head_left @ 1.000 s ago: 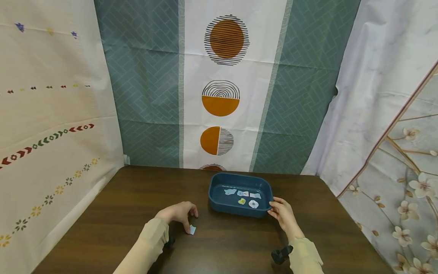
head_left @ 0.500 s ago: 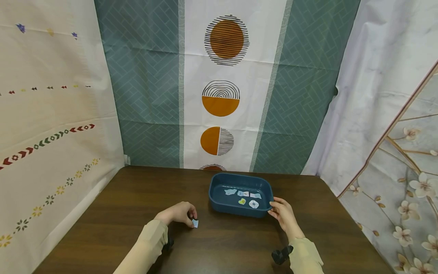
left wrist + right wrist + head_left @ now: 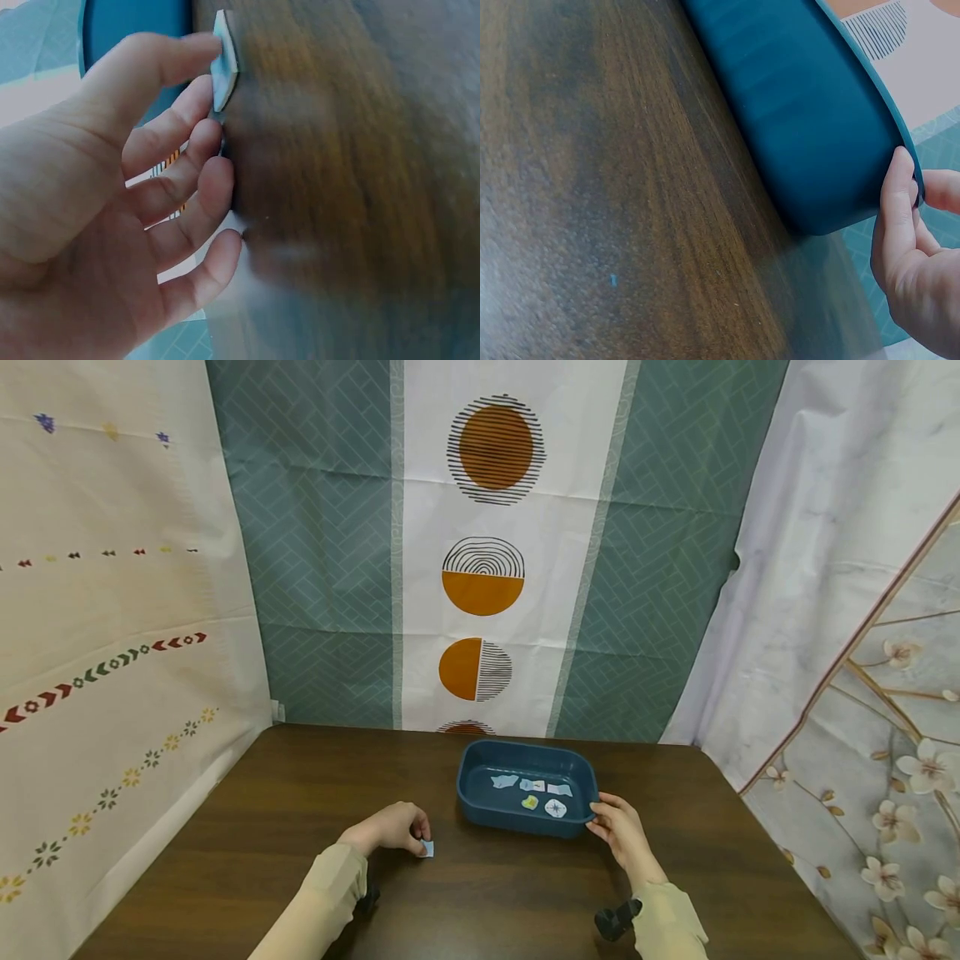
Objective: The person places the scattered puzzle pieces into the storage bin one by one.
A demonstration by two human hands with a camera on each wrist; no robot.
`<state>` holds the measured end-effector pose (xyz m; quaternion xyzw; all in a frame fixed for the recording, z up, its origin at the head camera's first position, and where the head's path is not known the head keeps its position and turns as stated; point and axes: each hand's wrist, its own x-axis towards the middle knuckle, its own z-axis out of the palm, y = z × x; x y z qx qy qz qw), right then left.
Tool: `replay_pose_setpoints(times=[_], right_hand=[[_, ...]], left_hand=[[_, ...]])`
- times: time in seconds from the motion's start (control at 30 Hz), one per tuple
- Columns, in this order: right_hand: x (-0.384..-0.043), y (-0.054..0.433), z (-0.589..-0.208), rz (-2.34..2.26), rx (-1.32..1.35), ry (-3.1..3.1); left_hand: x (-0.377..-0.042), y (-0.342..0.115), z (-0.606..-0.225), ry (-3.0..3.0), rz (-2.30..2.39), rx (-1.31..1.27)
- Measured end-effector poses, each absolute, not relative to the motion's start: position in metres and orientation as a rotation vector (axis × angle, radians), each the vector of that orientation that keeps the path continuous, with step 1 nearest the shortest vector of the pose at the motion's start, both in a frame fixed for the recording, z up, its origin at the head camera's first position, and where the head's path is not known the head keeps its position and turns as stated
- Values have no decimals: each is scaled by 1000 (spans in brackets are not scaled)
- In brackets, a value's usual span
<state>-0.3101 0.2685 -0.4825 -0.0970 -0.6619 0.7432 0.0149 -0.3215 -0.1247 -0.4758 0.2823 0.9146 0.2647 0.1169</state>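
My left hand (image 3: 390,827) is low over the table, left of a dark blue plastic tub (image 3: 517,818). Between its thumb and index finger it pinches a small flat light-blue piece (image 3: 223,64) with straight cut edges and a pale rim; the other fingers are bent beside it, near the wood. Thumb and fingers of my right hand (image 3: 919,255) grip the tub's rim at its right end. On the tub's floor lie several light-blue pieces (image 3: 533,785) in a row. In front of them are a yellow-green piece (image 3: 530,802) and a white roundish piece (image 3: 556,808) with a star-like mark.
The dark brown wooden table (image 3: 480,902) carries the tub near its back edge. A patterned curtain (image 3: 322,568) hangs behind the table, with printed cloths at both sides. A tiny blue speck (image 3: 613,280) lies on the wood in the right wrist view.
My left thumb has drawn in toward the fingers, and the light-blue piece has shifted slightly away from me and to the right. The right hand and tub have stayed put.
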Motion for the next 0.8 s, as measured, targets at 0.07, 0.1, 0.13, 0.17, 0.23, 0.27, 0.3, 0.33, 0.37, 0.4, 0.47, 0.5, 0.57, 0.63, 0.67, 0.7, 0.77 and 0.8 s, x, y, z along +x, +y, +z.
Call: replay_pose_setpoints(times=[0.07, 0.1, 0.13, 0.17, 0.23, 0.27, 0.3, 0.33, 0.37, 0.4, 0.47, 0.5, 0.57, 0.63, 0.67, 0.7, 0.77, 0.8], right_hand=[[-310, 268, -482, 2307, -300, -2067], [-310, 268, -482, 2306, -296, -2068], [-310, 268, -482, 2307, -298, -2064], [-310, 268, -482, 2309, -299, -2059], [-310, 268, -481, 2304, -303, -2060], [-310, 268, -481, 2303, -305, -2058], [-310, 268, -481, 2302, -300, -2056], [-310, 268, -481, 2304, -305, -2051], [-311, 268, -481, 2303, -303, -2050], [-310, 268, -481, 2304, -303, -2049], [-311, 269, -482, 2302, -304, -2055], [-310, 269, -482, 2303, -304, -2057], [-310, 269, -482, 2306, -307, -2058], [-310, 269, -483, 2308, -307, -2056], [-310, 269, -483, 2313, -302, -2051], [-310, 269, -483, 2315, -301, -2047], [-310, 268, -483, 2318, -295, -2041], [-310, 268, -483, 2321, -295, -2039]], left_hand=[[-321, -125, -474, 2671, 776, 821], [-320, -125, -473, 2665, 777, 814], [-320, -125, -472, 2657, 782, 810], [-319, -125, -472, 2650, 785, 806], [-319, -126, -471, 2638, 793, 803], [-319, -126, -470, 2633, 796, 804], [-318, -126, -470, 2629, 800, 804], [-318, -126, -470, 2626, 803, 808], [-318, -126, -470, 2625, 805, 807], [-318, -125, -470, 2625, 805, 807], [-319, -125, -471, 2628, 798, 806], [-319, -125, -472, 2630, 794, 807], [-320, -125, -473, 2633, 788, 812], [-321, -126, -474, 2634, 783, 817], [-321, -126, -474, 2634, 782, 822], [-321, -126, -474, 2634, 781, 826], [-322, -126, -474, 2636, 776, 832], [-322, -126, -474, 2637, 776, 839]])
